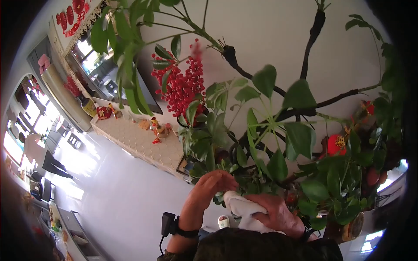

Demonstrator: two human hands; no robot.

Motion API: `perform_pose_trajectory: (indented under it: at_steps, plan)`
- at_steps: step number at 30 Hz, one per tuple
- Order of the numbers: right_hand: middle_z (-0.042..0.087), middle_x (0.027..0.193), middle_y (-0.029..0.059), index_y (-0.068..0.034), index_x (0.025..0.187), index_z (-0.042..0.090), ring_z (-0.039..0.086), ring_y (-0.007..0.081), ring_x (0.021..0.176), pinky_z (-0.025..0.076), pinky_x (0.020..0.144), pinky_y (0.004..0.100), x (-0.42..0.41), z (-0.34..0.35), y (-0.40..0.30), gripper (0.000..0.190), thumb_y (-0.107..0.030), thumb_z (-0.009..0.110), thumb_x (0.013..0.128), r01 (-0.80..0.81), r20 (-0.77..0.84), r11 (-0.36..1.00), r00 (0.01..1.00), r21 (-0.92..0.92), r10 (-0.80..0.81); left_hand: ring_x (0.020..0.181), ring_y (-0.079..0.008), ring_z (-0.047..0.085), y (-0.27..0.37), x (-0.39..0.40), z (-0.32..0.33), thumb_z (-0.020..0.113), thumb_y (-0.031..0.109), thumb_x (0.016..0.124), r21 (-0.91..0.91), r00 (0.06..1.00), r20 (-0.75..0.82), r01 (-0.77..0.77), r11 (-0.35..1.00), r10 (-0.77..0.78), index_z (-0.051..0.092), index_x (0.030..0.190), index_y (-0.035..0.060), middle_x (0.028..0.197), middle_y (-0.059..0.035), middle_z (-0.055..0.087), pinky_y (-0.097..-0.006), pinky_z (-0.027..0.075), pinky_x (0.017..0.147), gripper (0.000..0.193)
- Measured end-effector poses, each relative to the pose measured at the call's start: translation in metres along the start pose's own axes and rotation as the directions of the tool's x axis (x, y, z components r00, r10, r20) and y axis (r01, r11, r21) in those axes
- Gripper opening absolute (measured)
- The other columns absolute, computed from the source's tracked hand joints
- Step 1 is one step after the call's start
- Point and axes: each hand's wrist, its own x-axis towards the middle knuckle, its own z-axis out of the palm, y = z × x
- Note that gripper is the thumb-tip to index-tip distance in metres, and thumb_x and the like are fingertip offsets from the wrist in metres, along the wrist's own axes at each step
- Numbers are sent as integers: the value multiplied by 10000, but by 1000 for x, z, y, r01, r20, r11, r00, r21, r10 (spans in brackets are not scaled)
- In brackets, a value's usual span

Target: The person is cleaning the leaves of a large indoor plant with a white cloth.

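Note:
My right hand (277,213) grips a crumpled white cloth (243,207) low in the middle of the view. My left hand (217,184) is raised just left of the cloth, its fingers bent over towards the leaves; whether it holds a leaf cannot be told. Both hands are at the lower edge of a large leafy potted plant (298,137) with broad green leaves and dark branches. A wristband with a black device (169,224) is on my left wrist. Behind the leaves stand red artificial berry sprays (183,88).
A long cabinet with a patterned cover (140,140) runs along the wall, bearing small ornaments. Above it is a television (120,75). A red lantern ornament (336,144) hangs among the leaves at right. Another person (36,150) is at the far left, beyond the shiny floor (130,195).

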Motion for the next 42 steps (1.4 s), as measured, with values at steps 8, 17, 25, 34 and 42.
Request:
perform_pose_trajectory:
  at_steps: [8, 17, 25, 34, 42]
  plan:
    - [648, 1003, 172, -43, 1167, 590, 650, 327, 894, 524, 763, 380, 10, -17, -6, 480, -56, 699, 700, -175, 50, 983, 984, 64, 172, 866, -205, 638, -5, 5, -2, 400, 233, 979, 48, 1000, -11, -24, 999, 25, 606, 1042, -25, 942, -108, 661, -335, 502, 831, 336]
    - [620, 1023, 185, -74, 1250, 520, 616, 365, 918, 503, 794, 415, 8, -34, 4, 550, -133, 693, 731, -108, 176, 994, 979, 8, 105, 870, -214, 638, 5, 6, 0, 397, 265, 985, 92, 993, -77, -82, 992, 89, 584, 1046, -30, 937, -135, 661, -341, 505, 829, 355]
    - [628, 1058, 177, -46, 1283, 509, 609, 334, 1000, 478, 858, 411, -10, -20, 22, 579, -185, 712, 758, -331, 210, 928, 932, 169, 294, 876, -198, 636, 13, 23, -14, 393, 247, 995, 199, 994, 102, -51, 979, 31, 580, 1061, -32, 960, -113, 656, -330, 508, 823, 342]
    - [614, 1113, 171, 16, 1192, 557, 607, 274, 994, 481, 856, 369, 32, 6, -5, 463, -128, 644, 761, -323, -287, 946, 903, 38, 320, 863, -135, 580, 35, 53, -33, 411, 201, 1000, 293, 925, 341, 63, 954, -166, 582, 1074, -20, 914, -63, 628, -279, 466, 804, 289]
    - [620, 1061, 139, 29, 1189, 539, 613, 211, 965, 486, 836, 327, 59, 22, -22, 496, -47, 621, 706, -399, -382, 895, 809, 200, 446, 852, -220, 630, 1, 58, -59, 368, 186, 1009, -21, 931, 313, 202, 979, -186, 562, 1092, -41, 915, -135, 648, -325, 493, 798, 310]
